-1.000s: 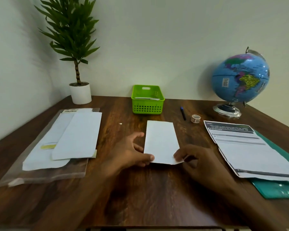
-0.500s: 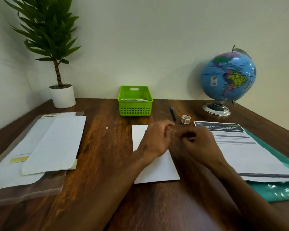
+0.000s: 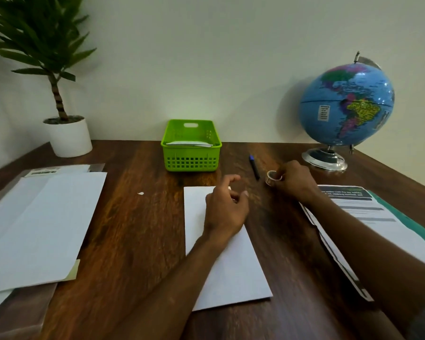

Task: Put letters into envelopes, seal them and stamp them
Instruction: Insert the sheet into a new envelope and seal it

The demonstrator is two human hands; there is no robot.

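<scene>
Head view. Count: one white envelope (image 3: 227,253) in front of me, one green basket (image 3: 190,153) beyond it holding folded paper, one pen (image 3: 254,167), one small tape roll (image 3: 272,178), one globe (image 3: 346,106), one potted plant (image 3: 59,94). Envelope stack (image 3: 42,224) left of the basket; printed sheet (image 3: 383,224) to its right. Dark wooden table (image 3: 133,229), pale wall. The envelope is plain, flat. My left hand (image 3: 225,209) hovers over its far end, fingers loosely curled, holding nothing. My right hand (image 3: 296,182) pinches the tape roll.

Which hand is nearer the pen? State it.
Right. The right hand, gripping the tape roll, sits just right of the pen. The left hand hovers over the envelope, nearer the person.
</scene>
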